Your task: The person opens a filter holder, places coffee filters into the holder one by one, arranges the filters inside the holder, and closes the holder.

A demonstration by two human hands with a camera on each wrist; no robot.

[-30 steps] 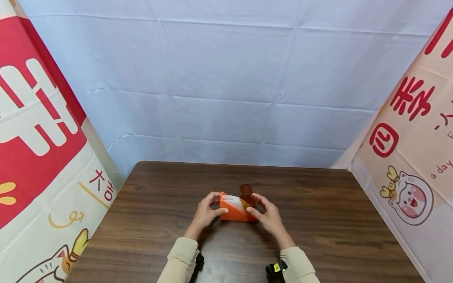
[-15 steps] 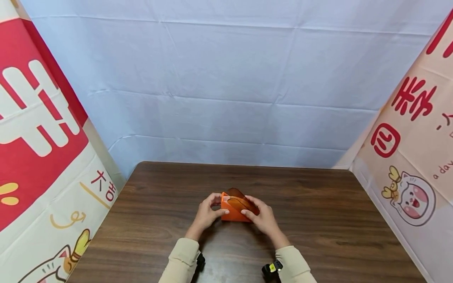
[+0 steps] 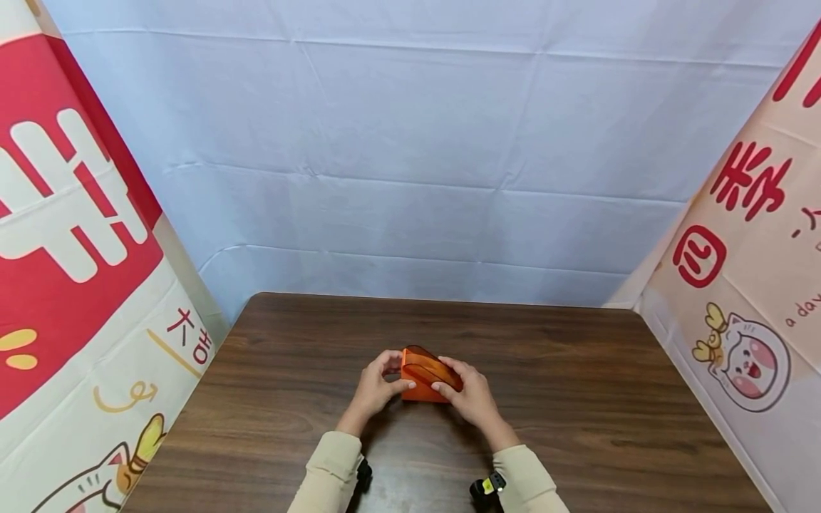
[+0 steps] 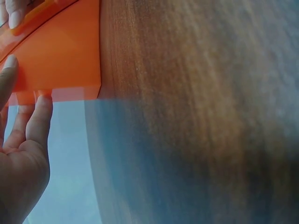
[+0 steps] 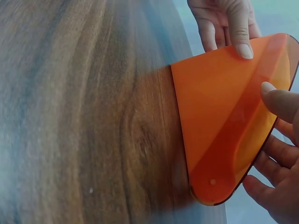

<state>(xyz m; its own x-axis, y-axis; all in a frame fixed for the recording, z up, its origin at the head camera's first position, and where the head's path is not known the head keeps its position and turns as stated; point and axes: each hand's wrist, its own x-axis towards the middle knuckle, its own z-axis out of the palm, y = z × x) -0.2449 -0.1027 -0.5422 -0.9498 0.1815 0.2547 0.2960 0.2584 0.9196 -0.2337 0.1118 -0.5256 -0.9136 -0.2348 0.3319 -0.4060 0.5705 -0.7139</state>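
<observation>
An orange box point(image 3: 420, 393) with a slanted top stands on the table near its middle. Its see-through amber lid point(image 3: 431, 367) is swung over the top; the right wrist view shows a round pivot spot at one corner of the lid point(image 5: 261, 121). My left hand point(image 3: 373, 388) grips the left end of the box, thumb on the near face and fingers behind. With my right hand point(image 3: 473, 393) I hold the lid from the right, thumb in front and fingers along its far edge. The white contents are now hidden beneath the lid.
The dark wood table point(image 3: 308, 342) runs back to a pale cloth backdrop point(image 3: 410, 178). Printed cloths hang at the left point(image 3: 83, 249) and right point(image 3: 737, 285). A black wrist camera point(image 3: 485, 488) sits by the right cuff.
The lid has swung from standing up at the right down leftward over the box, covering the white contents. My right hand moved slightly left with it; the left hand stayed on the box.
</observation>
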